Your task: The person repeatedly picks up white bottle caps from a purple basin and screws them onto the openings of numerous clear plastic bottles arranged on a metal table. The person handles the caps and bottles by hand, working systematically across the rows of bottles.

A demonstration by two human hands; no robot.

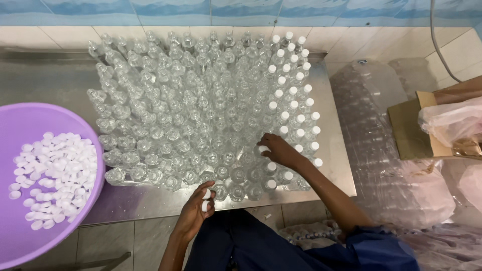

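Several clear small bottles stand packed together on a steel table. Those along the right side wear white caps; the others are uncapped. My right hand reaches over the near right rows and presses a white cap onto a bottle. My left hand hovers at the table's front edge, fingers curled around two white caps.
A purple basin with several loose white caps sits at the left. A clear plastic bag of bottles lies right of the table. A cardboard box with plastic bags stands at far right. Tiled wall behind.
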